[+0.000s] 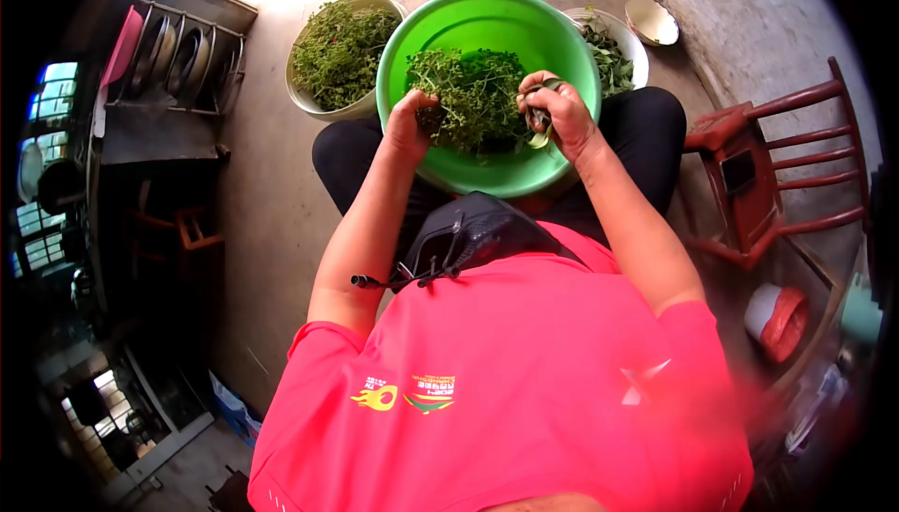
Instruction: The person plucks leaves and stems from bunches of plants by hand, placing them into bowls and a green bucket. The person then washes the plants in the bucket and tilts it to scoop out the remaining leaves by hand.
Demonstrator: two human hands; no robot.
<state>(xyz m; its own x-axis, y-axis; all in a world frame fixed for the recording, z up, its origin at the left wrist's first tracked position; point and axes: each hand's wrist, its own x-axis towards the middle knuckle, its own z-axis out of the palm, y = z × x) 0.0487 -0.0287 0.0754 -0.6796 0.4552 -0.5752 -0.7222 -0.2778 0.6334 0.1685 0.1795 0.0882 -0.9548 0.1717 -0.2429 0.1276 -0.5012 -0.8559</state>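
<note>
A large green basin [449,6] rests between the knees, with a bunch of green sprigs [473,90] bearing small berries in it. My left hand [410,126] is closed on the left side of this bunch, its thumb pointing inward over the stems. At the basin's right side my right hand [560,114] is closed around a small dark metal tool [540,104], which looks like scissors or clippers. Some pale green leaf shows just under its fingers.
Behind the left knee stands a white bucket [298,90] full of green sprigs. A white basin [639,53] of leaves and a small bowl [653,22] are at the back right. A red-brown chair [749,175] stands right; a dish rack [178,58] is left.
</note>
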